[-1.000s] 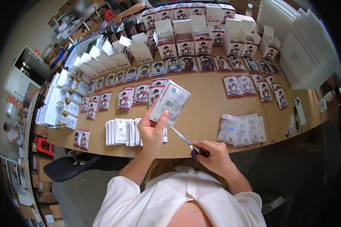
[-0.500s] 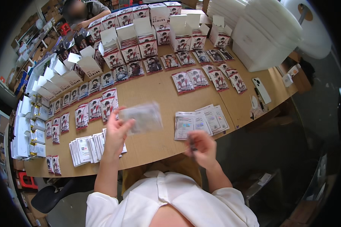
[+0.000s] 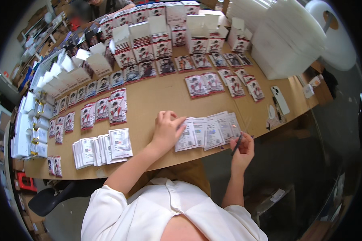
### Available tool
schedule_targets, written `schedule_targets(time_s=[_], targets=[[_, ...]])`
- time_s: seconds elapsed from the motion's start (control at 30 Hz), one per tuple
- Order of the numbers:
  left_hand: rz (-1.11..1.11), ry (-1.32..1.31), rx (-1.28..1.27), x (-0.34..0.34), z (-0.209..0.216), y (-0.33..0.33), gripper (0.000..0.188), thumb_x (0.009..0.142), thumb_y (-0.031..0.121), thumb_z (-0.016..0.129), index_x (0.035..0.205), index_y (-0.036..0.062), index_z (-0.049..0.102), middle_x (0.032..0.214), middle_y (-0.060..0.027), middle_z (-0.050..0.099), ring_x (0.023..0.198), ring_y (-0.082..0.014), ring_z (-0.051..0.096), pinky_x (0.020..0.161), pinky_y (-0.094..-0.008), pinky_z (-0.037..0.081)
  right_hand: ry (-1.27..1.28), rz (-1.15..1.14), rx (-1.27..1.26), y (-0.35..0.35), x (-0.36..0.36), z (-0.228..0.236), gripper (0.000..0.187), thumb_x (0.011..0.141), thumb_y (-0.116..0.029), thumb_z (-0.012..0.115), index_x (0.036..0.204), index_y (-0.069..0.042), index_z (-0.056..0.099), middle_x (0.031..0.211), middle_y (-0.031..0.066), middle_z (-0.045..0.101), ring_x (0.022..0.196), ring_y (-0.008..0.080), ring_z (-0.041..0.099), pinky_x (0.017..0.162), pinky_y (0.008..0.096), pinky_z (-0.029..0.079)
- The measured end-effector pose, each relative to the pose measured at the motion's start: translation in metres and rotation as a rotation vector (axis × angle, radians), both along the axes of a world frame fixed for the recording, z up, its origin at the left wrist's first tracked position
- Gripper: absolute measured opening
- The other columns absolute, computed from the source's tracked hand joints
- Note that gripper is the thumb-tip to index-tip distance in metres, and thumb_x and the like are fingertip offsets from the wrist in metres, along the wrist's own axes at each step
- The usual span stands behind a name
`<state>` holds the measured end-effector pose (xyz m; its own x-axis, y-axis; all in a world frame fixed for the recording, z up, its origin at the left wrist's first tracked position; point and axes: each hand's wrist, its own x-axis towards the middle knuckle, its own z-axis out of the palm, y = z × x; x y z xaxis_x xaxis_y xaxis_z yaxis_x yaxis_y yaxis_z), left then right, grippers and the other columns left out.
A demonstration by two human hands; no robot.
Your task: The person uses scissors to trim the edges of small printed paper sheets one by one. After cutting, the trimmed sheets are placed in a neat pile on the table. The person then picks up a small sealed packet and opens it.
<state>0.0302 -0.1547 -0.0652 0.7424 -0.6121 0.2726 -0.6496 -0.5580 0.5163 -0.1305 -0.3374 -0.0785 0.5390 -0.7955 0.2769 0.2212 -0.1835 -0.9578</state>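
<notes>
Near the table's front edge lies an overlapping row of white printed packets [image 3: 213,130], some with small shiny patches. My left hand [image 3: 167,129] is at the row's left end, thumb and fingers closed on the edge of the leftmost packet. At the right end, my right hand [image 3: 243,152] grips a slim dark pen-like tool [image 3: 237,143], its fingertips close to the last packet. What kind of tool it is does not show clearly. To the left, a fanned stack of similar white packets [image 3: 120,143] rests on the table.
Red-and-white picture packets [image 3: 118,106] lie in groups on the table [image 3: 149,100]. Open card boxes [image 3: 144,54] stand behind them. White cartons [image 3: 28,126] line the left edge. At the right are a phone [image 3: 280,100] and a large whitish bin [image 3: 285,40]. Another person sits beyond.
My left hand has moved right with a packet to the row's left end. My right hand has shifted right to the other end, still gripping the dark tool. The row reaches further left.
</notes>
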Motion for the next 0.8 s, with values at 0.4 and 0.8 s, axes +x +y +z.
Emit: schedule_targets(time_s=[0.4,0.8], targets=[[0.292,-0.033,0.608,0.011,0.048,0.153,0.075,0.054,0.032,0.08,0.114,0.0008,0.049,0.118,-0.0147,0.043,0.113,-0.0302,0.037,0.095,-0.0422,0.032,-0.013,0.1,0.031,0.015,0.008,-0.002,0.042,0.075,0.009,0.062,0.113,-0.002,0.048,0.085,-0.0001,0.054,0.079,0.0057,0.052,0.071,0.0167,0.044],[0.423,0.034,-0.092,-0.003,0.077,0.173,0.026,0.066,0.011,0.071,0.087,0.0011,0.059,0.081,-0.0085,0.058,0.071,-0.0213,0.058,0.065,-0.0335,0.047,-0.038,0.436,0.065,0.084,0.041,0.027,0.038,0.074,0.013,0.056,0.109,0.0,0.049,0.081,0.0049,0.057,0.072,0.009,0.056,0.062,0.0202,0.048]])
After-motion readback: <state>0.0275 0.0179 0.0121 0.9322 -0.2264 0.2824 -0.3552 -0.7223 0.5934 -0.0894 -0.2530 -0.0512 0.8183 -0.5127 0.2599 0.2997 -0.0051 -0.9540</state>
